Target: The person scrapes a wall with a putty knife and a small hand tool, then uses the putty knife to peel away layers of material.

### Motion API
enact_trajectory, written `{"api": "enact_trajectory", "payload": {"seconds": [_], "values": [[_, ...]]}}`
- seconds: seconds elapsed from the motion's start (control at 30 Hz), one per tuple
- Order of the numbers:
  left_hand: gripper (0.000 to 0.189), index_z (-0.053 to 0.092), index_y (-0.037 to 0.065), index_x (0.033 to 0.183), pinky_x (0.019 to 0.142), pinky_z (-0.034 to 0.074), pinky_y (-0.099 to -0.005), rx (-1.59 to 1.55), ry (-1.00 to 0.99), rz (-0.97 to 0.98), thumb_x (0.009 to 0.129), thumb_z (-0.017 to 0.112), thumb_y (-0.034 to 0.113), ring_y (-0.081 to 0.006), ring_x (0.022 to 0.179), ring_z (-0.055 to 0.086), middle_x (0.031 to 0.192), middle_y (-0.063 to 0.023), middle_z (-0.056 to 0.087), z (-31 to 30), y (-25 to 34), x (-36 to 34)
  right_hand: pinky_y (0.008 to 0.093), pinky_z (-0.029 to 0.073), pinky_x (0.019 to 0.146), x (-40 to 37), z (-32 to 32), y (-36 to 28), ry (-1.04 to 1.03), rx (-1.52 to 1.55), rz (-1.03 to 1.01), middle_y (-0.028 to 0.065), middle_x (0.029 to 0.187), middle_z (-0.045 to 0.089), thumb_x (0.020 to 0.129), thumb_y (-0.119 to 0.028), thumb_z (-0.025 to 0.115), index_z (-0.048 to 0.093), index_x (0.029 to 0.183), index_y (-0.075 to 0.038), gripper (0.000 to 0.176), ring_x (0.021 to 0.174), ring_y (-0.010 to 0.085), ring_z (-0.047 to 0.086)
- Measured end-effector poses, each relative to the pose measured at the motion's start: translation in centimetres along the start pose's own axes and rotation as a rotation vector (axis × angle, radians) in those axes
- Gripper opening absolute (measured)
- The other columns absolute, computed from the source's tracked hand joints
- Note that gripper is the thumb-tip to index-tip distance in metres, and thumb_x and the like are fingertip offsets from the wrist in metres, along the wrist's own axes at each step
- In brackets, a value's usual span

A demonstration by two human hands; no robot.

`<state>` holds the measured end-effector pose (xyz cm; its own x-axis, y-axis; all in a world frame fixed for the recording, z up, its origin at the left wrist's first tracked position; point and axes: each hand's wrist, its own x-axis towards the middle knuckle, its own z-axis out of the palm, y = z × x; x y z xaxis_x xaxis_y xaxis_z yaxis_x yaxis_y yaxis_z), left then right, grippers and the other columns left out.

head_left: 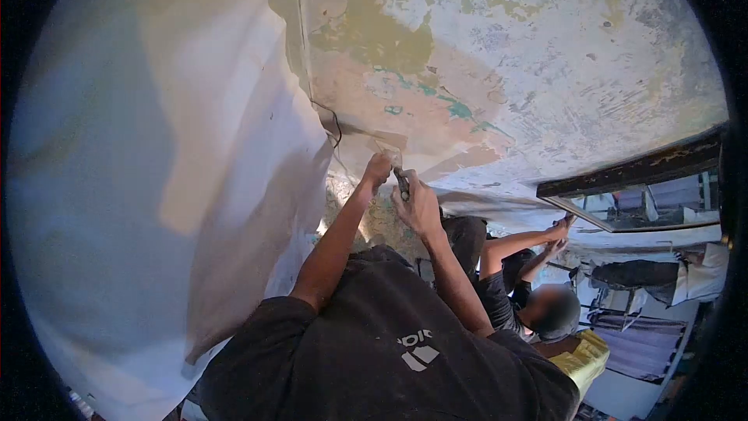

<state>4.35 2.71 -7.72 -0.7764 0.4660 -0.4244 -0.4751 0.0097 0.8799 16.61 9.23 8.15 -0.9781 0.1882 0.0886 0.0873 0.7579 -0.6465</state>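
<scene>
In the middle of the head view, my right hand [421, 206] is wrapped round the dark handle of a scraper [401, 182]. The tool points up toward the worn wall, where a pale flat patch like a blade shows, though its outline is faint. My left hand [379, 171] is closed just left of the scraper, close to its upper end. Whether its fingers grip the tool or something else is hidden. Both hands are near the low part of the wall [460, 47], which has patchy green, ochre and pinkish paint.
A large white sheet [210, 109] hangs along the left side. A black cable [336, 125] dangles at its edge. To the right, another person [506, 288] reaches toward a dark-framed window or mirror [631, 179]. Purple curtain fabric [635, 343] and hanging clothes [635, 277] are beyond.
</scene>
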Motion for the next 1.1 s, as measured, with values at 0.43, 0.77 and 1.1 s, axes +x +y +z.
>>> {"api": "enact_trajectory", "payload": {"seconds": [0.43, 0.77, 1.1], "values": [[0.031, 0.057, 0.006, 0.074, 0.047, 0.037, -0.0321, 0.190, 0.150, 0.091, 0.088, 0.043, 0.029, -0.0142, 0.053, 0.046, 0.061, -0.0031, 0.047, 2.5, 1.1, -0.2, 0.0495, 0.045, 0.062, 0.4, -0.7, 1.0, 0.073, -0.036, 0.032, 0.0276, 0.075, 0.059, 0.083, -0.013, 0.060, 0.047, 0.097, -0.001, 0.023, 0.073, 0.0465, 0.058], [0.034, 0.060, 0.001, 0.083, 0.057, 0.043, -0.0371, 0.201, 0.086, 0.148, 0.090, 0.039, 0.027, -0.0213, 0.064, 0.055, 0.070, -0.0125, 0.055, 3.9, 1.5, 1.5, 0.0493, 0.045, 0.058, 1.2, -1.2, 0.3, 0.213, -0.095, 0.066, 0.0274, 0.073, 0.058, 0.082, -0.013, 0.061, 0.045, 0.090, -0.001, 0.022, 0.071, 0.0466, 0.058], [0.039, 0.058, -0.002, 0.075, 0.064, 0.042, -0.0395, 0.177, 0.018, 0.261, 0.089, 0.043, 0.032, -0.0239, 0.065, 0.055, 0.068, -0.0136, 0.057, 3.9, 5.3, -0.6, 0.0497, 0.045, 0.059, 1.7, -0.9, 0.0, 0.261, -0.108, 0.047, 0.0270, 0.076, 0.059, 0.081, -0.011, 0.062, 0.047, 0.090, -0.001, 0.019, 0.072, 0.0464, 0.058]]}}
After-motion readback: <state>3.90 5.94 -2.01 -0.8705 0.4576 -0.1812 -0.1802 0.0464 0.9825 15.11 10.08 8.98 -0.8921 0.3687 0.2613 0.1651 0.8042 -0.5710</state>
